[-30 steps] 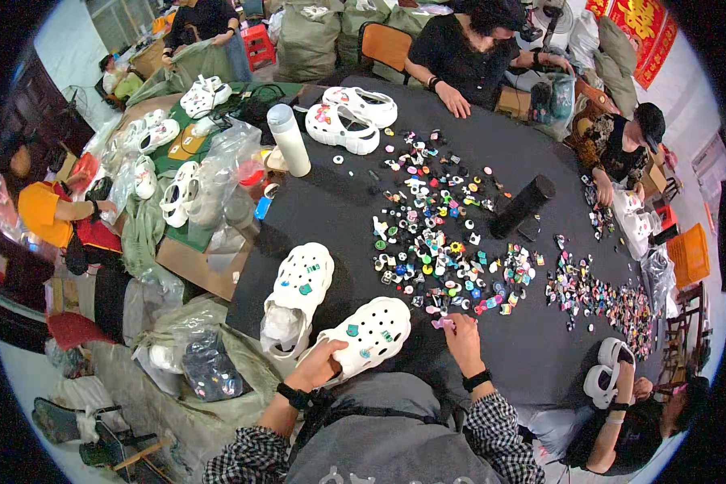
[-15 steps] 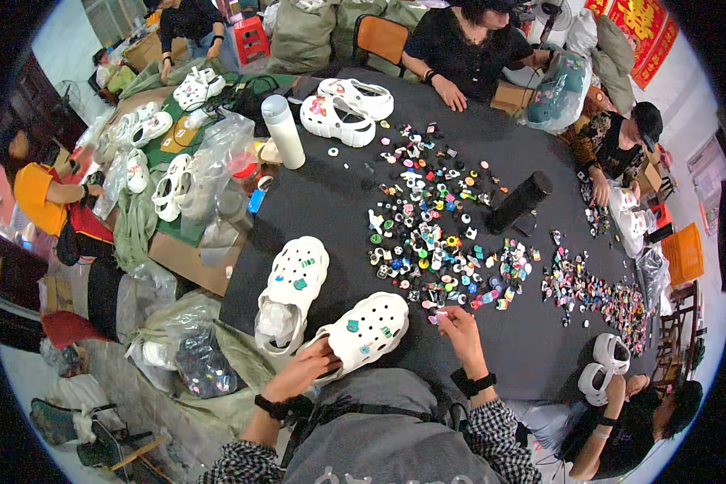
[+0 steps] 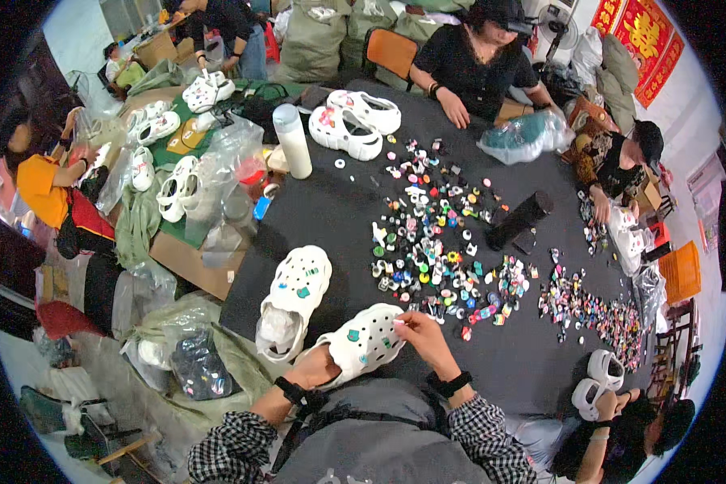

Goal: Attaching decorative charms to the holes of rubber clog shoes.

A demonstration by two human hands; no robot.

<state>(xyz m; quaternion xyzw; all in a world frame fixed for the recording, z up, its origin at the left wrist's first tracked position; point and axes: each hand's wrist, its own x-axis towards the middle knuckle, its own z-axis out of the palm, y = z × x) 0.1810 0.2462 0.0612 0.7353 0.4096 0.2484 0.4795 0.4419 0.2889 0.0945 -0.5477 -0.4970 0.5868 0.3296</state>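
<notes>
My left hand (image 3: 313, 369) reaches into the heel opening of a white clog (image 3: 363, 343), its fingers hidden inside, and holds it at the table's near edge. Several green and blue charms sit in holes of that clog's upper. My right hand (image 3: 424, 337) is closed in a pinch at the clog's toe end. A small pale pink shoe charm (image 3: 398, 323) shows at its fingertips; its shape is too small to tell. The matching white clog (image 3: 302, 278), with green charms and clear stuffing inside, stands just beyond to the left.
Loose shoe charms (image 3: 440, 258) spread over the black table (image 3: 331, 218), with another heap (image 3: 597, 310) at the right. A black bottle (image 3: 521, 219), a white bottle (image 3: 293, 141) and white clogs (image 3: 351, 129) stand farther back. Co-workers sit around the table.
My right hand has moved left from the charm pile to the clog's toe, carrying the pink charm. My left hand has gone deeper into the clog. Across the table, a wrapped teal bundle has come down.
</notes>
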